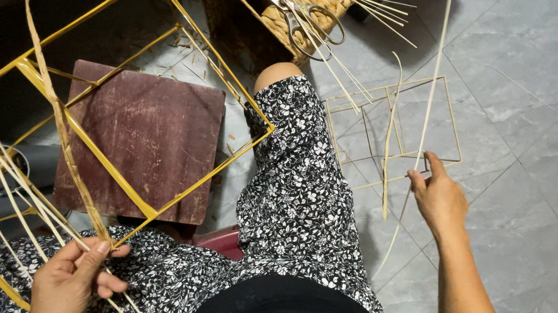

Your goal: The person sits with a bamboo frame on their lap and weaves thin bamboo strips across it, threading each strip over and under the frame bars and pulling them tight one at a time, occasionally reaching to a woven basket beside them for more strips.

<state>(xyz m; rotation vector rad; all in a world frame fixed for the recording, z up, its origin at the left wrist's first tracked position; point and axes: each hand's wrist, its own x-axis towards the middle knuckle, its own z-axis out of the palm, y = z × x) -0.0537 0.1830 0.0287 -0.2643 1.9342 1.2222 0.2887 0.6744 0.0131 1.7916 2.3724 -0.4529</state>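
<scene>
left hand [71, 280] fingers pinch straw strands [23, 193] by the yellow frame [155, 83]; right hand [438, 198] seemingly grasps a long strand [429, 91].

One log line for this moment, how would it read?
left hand: grips straw strips at yellow frame | right hand: pinches long strip

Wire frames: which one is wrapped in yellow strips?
The large frame at the left hand, over the lap. The frame on the floor by the right hand is thin and bare.
</scene>
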